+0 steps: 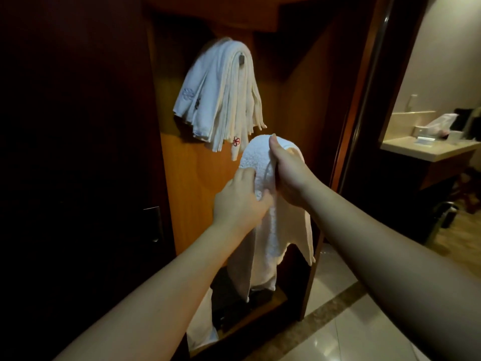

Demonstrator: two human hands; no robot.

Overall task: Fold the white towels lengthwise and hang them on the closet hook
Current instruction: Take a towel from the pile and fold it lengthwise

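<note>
Between both hands, the folded towel drapes: the left hand pinches it and the right hand grips its fold. Lifting it onto the hook above, beside the hung towels, likely follows.

Hotel room: closet, vanity counter

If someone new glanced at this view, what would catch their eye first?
First, the white towel at centre, gripped by the left hand and the right hand and drooping toward the floor. Next, the bundle of folded towels above, draped over the closet hook on the lit wooden panel.
</note>
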